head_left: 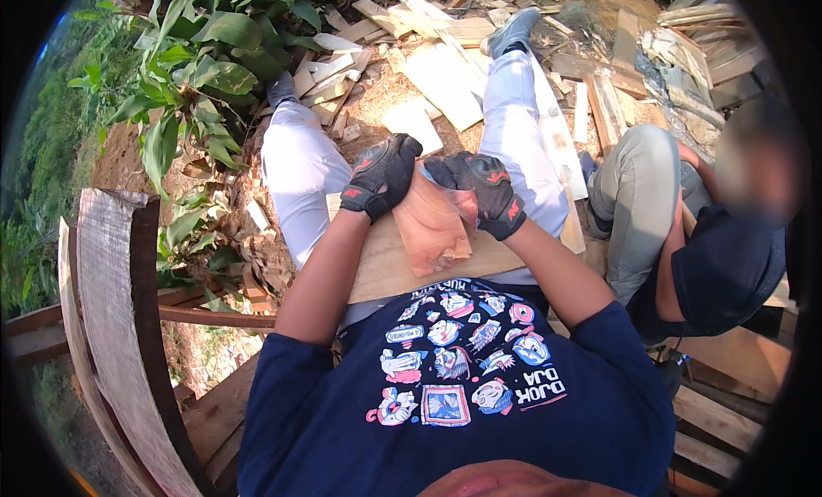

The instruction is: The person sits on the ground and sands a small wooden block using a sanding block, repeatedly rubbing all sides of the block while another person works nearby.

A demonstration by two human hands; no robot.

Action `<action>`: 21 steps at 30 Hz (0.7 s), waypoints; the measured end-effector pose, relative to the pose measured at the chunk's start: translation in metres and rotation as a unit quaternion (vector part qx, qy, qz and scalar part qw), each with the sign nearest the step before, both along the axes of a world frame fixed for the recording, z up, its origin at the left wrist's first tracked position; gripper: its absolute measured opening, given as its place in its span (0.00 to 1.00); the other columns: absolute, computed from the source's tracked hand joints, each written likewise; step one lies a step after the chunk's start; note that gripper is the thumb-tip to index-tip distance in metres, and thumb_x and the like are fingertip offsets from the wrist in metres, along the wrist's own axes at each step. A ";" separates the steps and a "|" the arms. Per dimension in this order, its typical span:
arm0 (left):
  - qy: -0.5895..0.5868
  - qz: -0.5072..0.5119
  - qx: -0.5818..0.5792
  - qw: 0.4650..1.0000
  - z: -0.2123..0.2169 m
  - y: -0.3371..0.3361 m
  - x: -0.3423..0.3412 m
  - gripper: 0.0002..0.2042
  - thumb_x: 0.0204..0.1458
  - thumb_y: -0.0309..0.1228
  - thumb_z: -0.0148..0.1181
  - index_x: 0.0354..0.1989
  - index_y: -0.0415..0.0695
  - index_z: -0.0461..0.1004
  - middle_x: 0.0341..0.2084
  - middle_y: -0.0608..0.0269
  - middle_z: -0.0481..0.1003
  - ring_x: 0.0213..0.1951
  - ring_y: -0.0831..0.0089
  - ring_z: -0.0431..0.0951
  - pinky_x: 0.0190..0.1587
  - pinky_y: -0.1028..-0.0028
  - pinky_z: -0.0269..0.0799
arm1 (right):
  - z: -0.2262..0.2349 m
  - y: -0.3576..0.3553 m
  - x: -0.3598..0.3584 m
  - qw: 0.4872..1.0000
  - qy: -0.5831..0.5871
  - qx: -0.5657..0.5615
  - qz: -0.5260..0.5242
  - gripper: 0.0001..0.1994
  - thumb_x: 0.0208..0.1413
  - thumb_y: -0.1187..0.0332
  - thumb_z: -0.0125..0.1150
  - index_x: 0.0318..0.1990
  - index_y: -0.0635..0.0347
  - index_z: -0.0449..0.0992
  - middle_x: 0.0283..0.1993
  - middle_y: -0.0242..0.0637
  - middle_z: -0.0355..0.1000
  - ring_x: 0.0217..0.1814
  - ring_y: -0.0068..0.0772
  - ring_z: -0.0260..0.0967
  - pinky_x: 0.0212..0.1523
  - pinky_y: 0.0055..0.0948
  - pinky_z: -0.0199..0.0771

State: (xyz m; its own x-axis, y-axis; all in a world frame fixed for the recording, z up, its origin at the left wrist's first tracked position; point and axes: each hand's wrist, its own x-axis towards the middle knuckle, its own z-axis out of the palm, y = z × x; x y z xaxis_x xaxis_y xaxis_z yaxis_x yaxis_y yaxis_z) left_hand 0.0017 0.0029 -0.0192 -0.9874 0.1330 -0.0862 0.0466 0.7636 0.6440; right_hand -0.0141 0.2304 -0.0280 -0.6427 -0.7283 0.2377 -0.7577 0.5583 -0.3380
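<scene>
A reddish-brown block of wood (pixel 428 230) is held between my two gloved hands, tilted above my lap. My left hand (pixel 383 173), in a black glove with red marks, is closed around its far left edge. Curled against the far right side of the block is my right hand (pixel 488 193), in a matching glove. Some of its fingers are hidden behind the wood. A pale wooden board (pixel 381 266) lies across my thighs beneath the block.
A person (pixel 651 206) in a dark top sits close on my right. Wood offcuts (pixel 441 77) and shavings cover the ground ahead. Leafy plants (pixel 214 77) grow at the far left. A thick upright plank (pixel 116 274) stands near my left side, and planks (pixel 719 420) lie behind on the right.
</scene>
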 end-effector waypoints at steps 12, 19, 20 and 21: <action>-0.018 0.065 0.011 0.998 -0.006 -0.006 0.007 0.21 0.71 0.43 0.42 0.49 0.42 0.81 0.49 0.39 0.82 0.54 0.38 0.79 0.58 0.50 0.75 | -0.017 0.014 0.029 0.998 0.056 -0.008 -0.011 0.19 0.63 0.64 0.64 0.62 0.45 0.79 0.43 0.35 0.79 0.43 0.44 0.80 0.41 0.46 0.80; -0.056 0.049 -0.010 0.997 0.015 -0.001 0.007 0.22 0.72 0.42 0.39 0.52 0.42 0.79 0.50 0.40 0.81 0.54 0.38 0.80 0.58 0.48 0.74 | 0.016 0.038 0.076 0.996 0.084 0.005 0.023 0.22 0.58 0.70 0.68 0.61 0.49 0.79 0.42 0.32 0.76 0.42 0.40 0.77 0.38 0.43 0.77; -0.044 0.044 0.001 0.998 0.011 -0.004 0.008 0.22 0.72 0.42 0.39 0.52 0.42 0.79 0.50 0.39 0.81 0.54 0.38 0.80 0.58 0.47 0.74 | 0.018 0.036 0.070 0.996 0.075 0.024 0.037 0.23 0.58 0.70 0.67 0.63 0.51 0.78 0.43 0.35 0.76 0.44 0.42 0.77 0.41 0.43 0.78; -0.030 0.041 0.013 0.999 0.003 -0.005 0.006 0.22 0.73 0.42 0.39 0.52 0.42 0.79 0.50 0.39 0.81 0.54 0.38 0.80 0.58 0.47 0.74 | 0.015 0.033 0.060 0.998 0.050 0.030 0.031 0.23 0.59 0.70 0.66 0.63 0.50 0.78 0.44 0.36 0.76 0.44 0.43 0.77 0.43 0.43 0.78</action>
State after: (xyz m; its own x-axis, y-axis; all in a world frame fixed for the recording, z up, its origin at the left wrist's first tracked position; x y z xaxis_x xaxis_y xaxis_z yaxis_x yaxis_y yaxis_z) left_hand 0.0075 -0.0019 -0.0167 -0.9882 0.0559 -0.1427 -0.0536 0.7460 0.6638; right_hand 0.0460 0.2635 -0.0130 -0.5717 -0.7808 0.2521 -0.8193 0.5268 -0.2265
